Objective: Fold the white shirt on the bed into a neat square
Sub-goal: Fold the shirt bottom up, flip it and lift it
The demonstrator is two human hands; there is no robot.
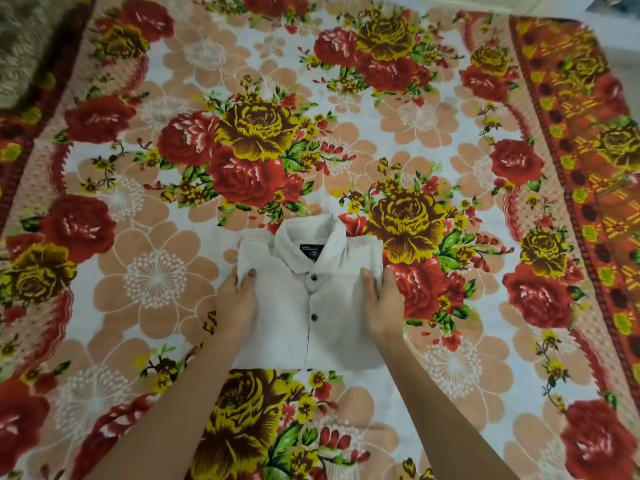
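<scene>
Floral bedsheet [156, 278], folded white shirt [311, 306], left hand [239, 301] and right hand [382, 301] gripping its sides, thumbs on top

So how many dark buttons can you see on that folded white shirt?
2. One button sits just below the collar, the other lower down the front of the white shirt. More may be hidden in the folds.

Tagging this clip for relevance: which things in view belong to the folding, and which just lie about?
Job: white shirt, left hand and right hand holding its sides.
Lying about: floral bedsheet, fuzzy grey-brown fabric at top left.
</scene>
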